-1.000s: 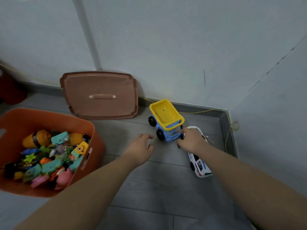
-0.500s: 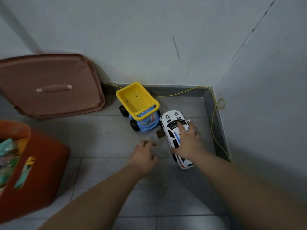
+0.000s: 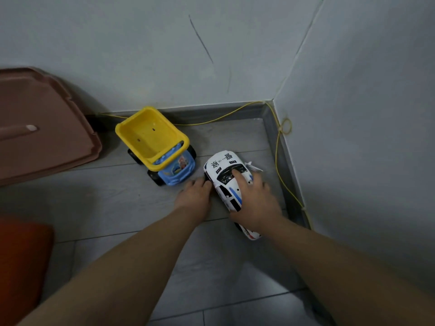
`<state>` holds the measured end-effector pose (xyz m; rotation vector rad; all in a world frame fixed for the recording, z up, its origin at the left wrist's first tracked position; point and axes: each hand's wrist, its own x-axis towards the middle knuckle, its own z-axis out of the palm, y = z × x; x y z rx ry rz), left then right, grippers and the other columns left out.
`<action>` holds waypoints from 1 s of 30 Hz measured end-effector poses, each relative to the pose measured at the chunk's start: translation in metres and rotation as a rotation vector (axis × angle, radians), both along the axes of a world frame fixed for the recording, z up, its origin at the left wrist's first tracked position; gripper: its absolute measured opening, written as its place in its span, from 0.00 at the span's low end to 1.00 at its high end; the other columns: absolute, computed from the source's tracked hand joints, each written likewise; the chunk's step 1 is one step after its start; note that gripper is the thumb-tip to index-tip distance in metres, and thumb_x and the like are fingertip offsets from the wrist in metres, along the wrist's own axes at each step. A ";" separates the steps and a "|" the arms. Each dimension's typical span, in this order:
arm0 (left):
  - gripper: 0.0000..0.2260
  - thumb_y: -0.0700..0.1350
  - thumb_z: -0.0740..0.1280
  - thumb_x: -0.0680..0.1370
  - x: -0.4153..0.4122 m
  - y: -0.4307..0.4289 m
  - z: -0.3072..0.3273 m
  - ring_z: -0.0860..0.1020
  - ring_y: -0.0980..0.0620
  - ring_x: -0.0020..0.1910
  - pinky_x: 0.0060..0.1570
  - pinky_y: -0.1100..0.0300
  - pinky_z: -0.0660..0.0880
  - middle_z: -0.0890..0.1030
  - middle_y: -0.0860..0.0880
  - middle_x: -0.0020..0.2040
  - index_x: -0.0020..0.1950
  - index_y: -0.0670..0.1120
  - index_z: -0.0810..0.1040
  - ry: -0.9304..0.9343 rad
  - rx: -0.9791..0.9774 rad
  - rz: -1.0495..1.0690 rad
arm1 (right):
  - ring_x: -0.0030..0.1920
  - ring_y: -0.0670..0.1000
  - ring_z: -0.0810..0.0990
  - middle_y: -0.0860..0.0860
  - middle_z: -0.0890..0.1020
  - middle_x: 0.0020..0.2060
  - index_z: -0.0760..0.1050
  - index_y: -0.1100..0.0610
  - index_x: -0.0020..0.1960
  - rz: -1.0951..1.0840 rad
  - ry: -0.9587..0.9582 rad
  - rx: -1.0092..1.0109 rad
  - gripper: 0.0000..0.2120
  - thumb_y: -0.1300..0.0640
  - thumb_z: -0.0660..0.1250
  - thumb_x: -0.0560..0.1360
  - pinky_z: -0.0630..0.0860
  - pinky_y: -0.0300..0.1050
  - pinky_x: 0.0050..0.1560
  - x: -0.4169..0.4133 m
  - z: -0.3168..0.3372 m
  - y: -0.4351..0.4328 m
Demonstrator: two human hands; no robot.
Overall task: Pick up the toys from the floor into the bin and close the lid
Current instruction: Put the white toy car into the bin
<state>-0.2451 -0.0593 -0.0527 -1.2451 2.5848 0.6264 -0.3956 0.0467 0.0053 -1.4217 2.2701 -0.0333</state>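
A white toy police car [image 3: 223, 165] lies on the grey floor in the room's corner. My right hand [image 3: 253, 203] rests over its roof and rear, fingers spread across the windscreen. My left hand [image 3: 194, 197] touches the car's left side near the front wheel. A toy dump truck [image 3: 156, 144] with a yellow bed and blue cab stands just left of the car. Only an edge of the orange bin [image 3: 21, 262] shows at the lower left. Its brown lid [image 3: 40, 128] leans against the wall at the left.
Two walls meet at the corner behind the toys, with a grey skirting board [image 3: 280, 151]. A thin yellow cord [image 3: 282, 128] runs along the skirting and down the right side. Grey floor tiles [image 3: 117, 203] lie between the bin and the toys.
The view has swung right, so the bin has slid almost out of frame. My right hand has settled further onto the white car and my left hand has reached its side.
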 end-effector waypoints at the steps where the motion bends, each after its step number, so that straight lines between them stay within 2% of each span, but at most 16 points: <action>1: 0.16 0.46 0.62 0.81 -0.002 0.001 -0.004 0.68 0.40 0.66 0.63 0.47 0.71 0.69 0.45 0.69 0.68 0.48 0.71 -0.049 -0.022 -0.015 | 0.63 0.60 0.69 0.55 0.60 0.70 0.46 0.39 0.77 0.015 0.013 0.006 0.52 0.41 0.75 0.63 0.77 0.58 0.57 -0.003 0.000 0.003; 3: 0.16 0.45 0.62 0.81 -0.005 0.008 -0.010 0.69 0.37 0.64 0.63 0.47 0.70 0.68 0.41 0.69 0.68 0.45 0.70 -0.049 -0.003 0.083 | 0.63 0.59 0.69 0.54 0.61 0.69 0.46 0.38 0.77 0.045 0.035 0.017 0.52 0.41 0.75 0.64 0.76 0.57 0.56 -0.006 0.000 0.009; 4: 0.17 0.45 0.62 0.80 -0.006 0.010 -0.009 0.70 0.35 0.64 0.62 0.46 0.69 0.67 0.39 0.68 0.68 0.43 0.70 0.020 0.046 0.224 | 0.62 0.58 0.69 0.53 0.61 0.69 0.46 0.38 0.77 0.059 0.045 0.017 0.52 0.40 0.75 0.63 0.76 0.57 0.56 -0.007 0.001 0.011; 6: 0.15 0.43 0.62 0.80 -0.008 0.011 0.001 0.71 0.33 0.62 0.61 0.48 0.69 0.69 0.34 0.66 0.66 0.39 0.72 0.241 0.159 0.575 | 0.64 0.58 0.69 0.53 0.60 0.70 0.45 0.38 0.78 0.093 0.053 0.018 0.54 0.39 0.75 0.63 0.76 0.57 0.57 -0.008 0.001 0.013; 8: 0.14 0.42 0.57 0.81 -0.007 0.006 0.011 0.73 0.35 0.61 0.61 0.49 0.69 0.73 0.33 0.65 0.64 0.40 0.74 0.446 0.316 0.842 | 0.66 0.58 0.67 0.53 0.59 0.71 0.45 0.38 0.78 0.137 0.046 0.006 0.54 0.39 0.75 0.62 0.75 0.58 0.59 -0.008 0.002 0.015; 9: 0.15 0.44 0.56 0.81 -0.005 0.003 0.016 0.75 0.37 0.60 0.61 0.49 0.70 0.75 0.35 0.64 0.64 0.43 0.75 0.538 0.410 0.930 | 0.67 0.58 0.66 0.53 0.59 0.72 0.45 0.38 0.78 0.150 0.032 -0.005 0.54 0.39 0.75 0.62 0.74 0.59 0.60 -0.007 0.004 0.015; 11: 0.18 0.56 0.57 0.79 -0.002 -0.001 0.026 0.77 0.40 0.55 0.59 0.47 0.75 0.79 0.39 0.60 0.63 0.48 0.74 0.669 0.576 1.037 | 0.70 0.58 0.65 0.53 0.57 0.73 0.44 0.37 0.78 0.163 -0.004 -0.031 0.54 0.39 0.75 0.62 0.73 0.59 0.63 -0.007 0.007 0.016; 13: 0.24 0.66 0.62 0.76 0.001 -0.001 0.035 0.78 0.46 0.45 0.45 0.54 0.77 0.80 0.46 0.49 0.62 0.50 0.77 0.665 0.716 1.019 | 0.71 0.58 0.64 0.53 0.56 0.74 0.44 0.37 0.78 0.218 -0.018 -0.035 0.54 0.38 0.74 0.62 0.73 0.60 0.64 -0.008 0.010 0.018; 14: 0.23 0.67 0.66 0.75 0.005 0.000 0.038 0.77 0.50 0.38 0.37 0.59 0.74 0.81 0.49 0.43 0.59 0.51 0.79 0.663 0.770 0.985 | 0.71 0.58 0.63 0.52 0.56 0.74 0.43 0.36 0.78 0.254 -0.016 -0.031 0.54 0.38 0.74 0.62 0.73 0.60 0.64 -0.006 0.013 0.020; 17: 0.15 0.59 0.72 0.75 0.020 0.003 0.044 0.75 0.57 0.30 0.28 0.64 0.69 0.80 0.55 0.33 0.52 0.50 0.81 0.680 0.824 0.915 | 0.70 0.58 0.64 0.51 0.55 0.74 0.42 0.36 0.77 0.318 -0.002 -0.035 0.54 0.38 0.73 0.63 0.72 0.57 0.65 -0.003 0.021 0.026; 18: 0.14 0.59 0.72 0.75 0.028 0.004 0.047 0.74 0.58 0.28 0.26 0.65 0.68 0.80 0.56 0.32 0.51 0.49 0.81 0.698 0.844 0.900 | 0.70 0.58 0.64 0.51 0.54 0.74 0.42 0.36 0.77 0.341 0.004 -0.043 0.54 0.38 0.73 0.63 0.72 0.56 0.65 -0.001 0.026 0.026; 21: 0.28 0.66 0.76 0.66 0.054 0.005 0.048 0.69 0.54 0.30 0.25 0.63 0.64 0.80 0.48 0.39 0.55 0.46 0.83 0.762 0.908 0.889 | 0.71 0.59 0.64 0.51 0.52 0.76 0.42 0.36 0.78 0.406 -0.007 -0.066 0.53 0.39 0.73 0.64 0.72 0.55 0.66 0.008 0.039 0.025; 23: 0.34 0.67 0.76 0.64 0.074 0.005 0.061 0.65 0.53 0.31 0.24 0.62 0.61 0.74 0.43 0.43 0.58 0.42 0.81 0.842 0.936 0.892 | 0.72 0.58 0.63 0.51 0.51 0.78 0.41 0.37 0.78 0.460 0.004 -0.094 0.52 0.37 0.73 0.66 0.70 0.57 0.68 0.019 0.050 0.020; 26: 0.28 0.61 0.74 0.72 0.107 0.001 0.084 0.64 0.53 0.30 0.23 0.63 0.58 0.70 0.42 0.41 0.57 0.38 0.79 0.902 0.937 0.907 | 0.73 0.56 0.63 0.49 0.52 0.78 0.39 0.37 0.78 0.465 -0.008 -0.119 0.52 0.32 0.71 0.67 0.69 0.57 0.69 0.033 0.069 0.011; 30: 0.18 0.56 0.70 0.78 0.157 -0.014 0.121 0.66 0.54 0.28 0.22 0.64 0.57 0.72 0.46 0.33 0.50 0.40 0.77 0.953 0.850 0.983 | 0.70 0.54 0.66 0.49 0.60 0.75 0.42 0.38 0.79 0.445 -0.075 -0.188 0.52 0.31 0.70 0.68 0.70 0.51 0.67 0.056 0.103 -0.010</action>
